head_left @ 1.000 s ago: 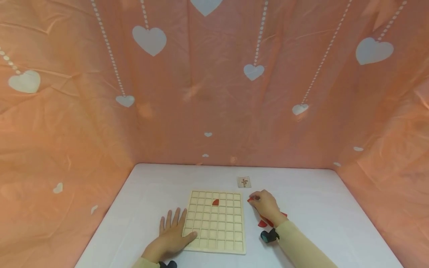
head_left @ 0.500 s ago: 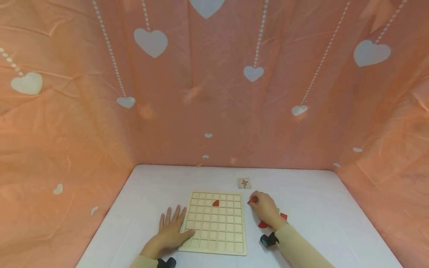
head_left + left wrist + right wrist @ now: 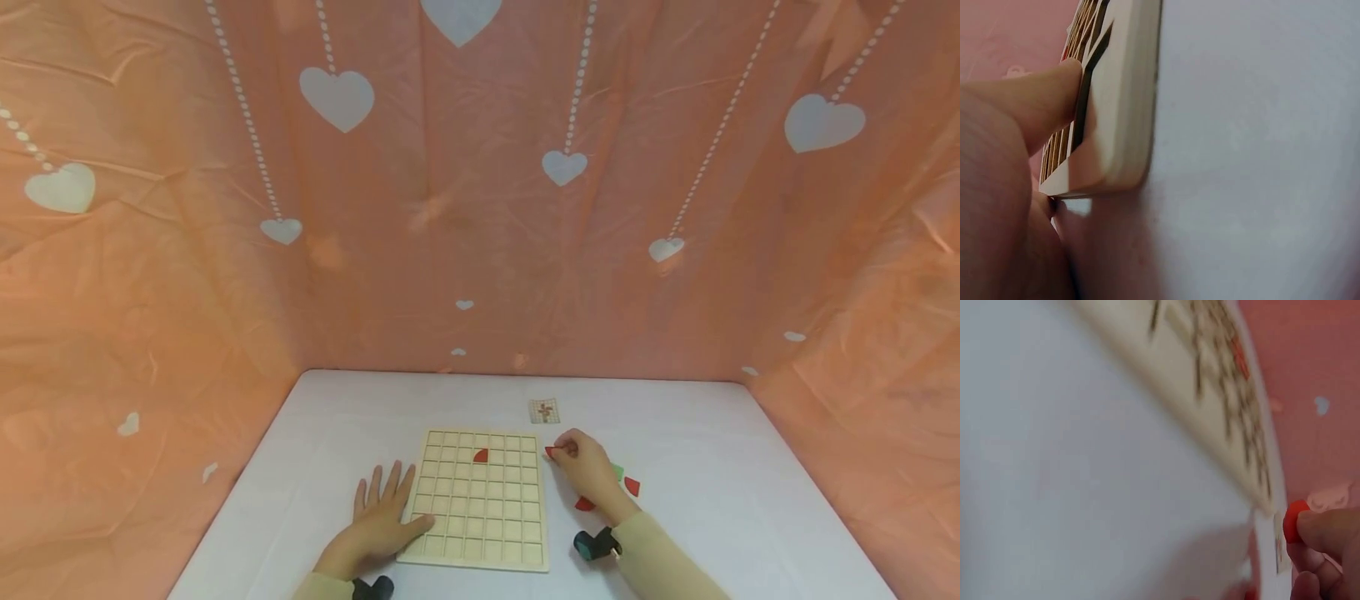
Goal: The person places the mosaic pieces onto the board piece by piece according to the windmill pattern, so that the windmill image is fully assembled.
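Grid board (image 3: 480, 546), flat on the counter (image 3: 315, 433): best held steady under the left hand (image 3: 378, 525), thumb laid over the left edge, other fingers straight and spread beside it; farther off, red piece (image 3: 550, 452) pinched between thumb and finger of the right hand (image 3: 588, 468), just beside the right edge; probably wise to pinch lightly, tips clear of corners; beyond, patterned card (image 3: 544, 411).

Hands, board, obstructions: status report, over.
Left hand: fingers spread, thumb on grid board. One red quarter-round lies on it. Right hand: pinching red piece beside board's right edge, nothing visible in between.
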`<state>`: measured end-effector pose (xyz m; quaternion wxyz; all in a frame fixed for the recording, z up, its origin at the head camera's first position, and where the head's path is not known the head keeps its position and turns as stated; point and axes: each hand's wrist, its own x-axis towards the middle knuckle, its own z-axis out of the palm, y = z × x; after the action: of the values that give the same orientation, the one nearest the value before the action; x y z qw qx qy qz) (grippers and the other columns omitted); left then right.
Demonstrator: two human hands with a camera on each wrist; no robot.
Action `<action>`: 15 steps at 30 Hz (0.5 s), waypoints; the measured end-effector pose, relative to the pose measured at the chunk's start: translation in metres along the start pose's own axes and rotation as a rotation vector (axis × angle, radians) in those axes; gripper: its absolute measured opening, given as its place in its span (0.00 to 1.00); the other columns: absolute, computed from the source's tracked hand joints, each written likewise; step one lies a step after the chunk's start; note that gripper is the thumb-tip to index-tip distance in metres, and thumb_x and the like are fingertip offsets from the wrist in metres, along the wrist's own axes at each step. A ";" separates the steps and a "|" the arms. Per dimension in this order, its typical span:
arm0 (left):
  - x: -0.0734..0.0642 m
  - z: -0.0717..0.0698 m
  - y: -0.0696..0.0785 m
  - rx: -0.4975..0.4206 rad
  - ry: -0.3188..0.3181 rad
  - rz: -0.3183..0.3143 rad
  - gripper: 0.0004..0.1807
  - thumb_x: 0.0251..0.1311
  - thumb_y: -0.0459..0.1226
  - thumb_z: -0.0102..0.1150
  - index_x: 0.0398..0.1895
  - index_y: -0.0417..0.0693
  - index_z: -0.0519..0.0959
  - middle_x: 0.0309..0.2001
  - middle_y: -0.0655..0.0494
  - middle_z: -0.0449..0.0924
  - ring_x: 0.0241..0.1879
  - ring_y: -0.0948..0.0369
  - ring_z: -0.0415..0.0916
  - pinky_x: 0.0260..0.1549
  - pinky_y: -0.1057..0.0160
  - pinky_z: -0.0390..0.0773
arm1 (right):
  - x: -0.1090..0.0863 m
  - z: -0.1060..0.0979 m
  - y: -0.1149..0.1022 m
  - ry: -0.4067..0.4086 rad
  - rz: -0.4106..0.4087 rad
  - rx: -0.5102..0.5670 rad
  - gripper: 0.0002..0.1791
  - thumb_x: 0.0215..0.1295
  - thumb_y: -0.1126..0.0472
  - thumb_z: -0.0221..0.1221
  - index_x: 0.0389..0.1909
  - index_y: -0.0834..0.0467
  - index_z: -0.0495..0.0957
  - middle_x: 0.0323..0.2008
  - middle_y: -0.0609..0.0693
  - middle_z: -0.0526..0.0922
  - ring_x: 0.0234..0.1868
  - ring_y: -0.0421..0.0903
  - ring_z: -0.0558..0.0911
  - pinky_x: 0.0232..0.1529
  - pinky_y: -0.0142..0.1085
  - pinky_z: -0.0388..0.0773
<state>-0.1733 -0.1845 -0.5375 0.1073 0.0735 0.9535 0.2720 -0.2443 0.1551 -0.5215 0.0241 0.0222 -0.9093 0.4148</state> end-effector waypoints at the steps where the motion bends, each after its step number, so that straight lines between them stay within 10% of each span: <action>1: 0.000 0.000 0.000 0.000 0.002 0.005 0.52 0.59 0.63 0.54 0.75 0.39 0.49 0.75 0.35 0.37 0.72 0.36 0.23 0.63 0.38 0.18 | -0.001 0.003 -0.003 0.001 0.013 0.038 0.04 0.65 0.61 0.62 0.36 0.56 0.77 0.30 0.47 0.78 0.32 0.43 0.74 0.31 0.35 0.74; 15: 0.006 0.008 -0.009 0.011 0.033 0.017 0.53 0.58 0.65 0.53 0.76 0.41 0.49 0.76 0.38 0.36 0.73 0.38 0.23 0.63 0.42 0.15 | -0.015 0.054 -0.038 -0.076 -0.057 0.244 0.04 0.66 0.59 0.62 0.35 0.55 0.77 0.28 0.46 0.76 0.31 0.43 0.73 0.32 0.34 0.72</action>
<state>-0.1777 -0.1868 -0.5495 0.0887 0.0778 0.9559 0.2690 -0.2283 0.0895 -0.5288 -0.0013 0.0663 -0.8513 0.5205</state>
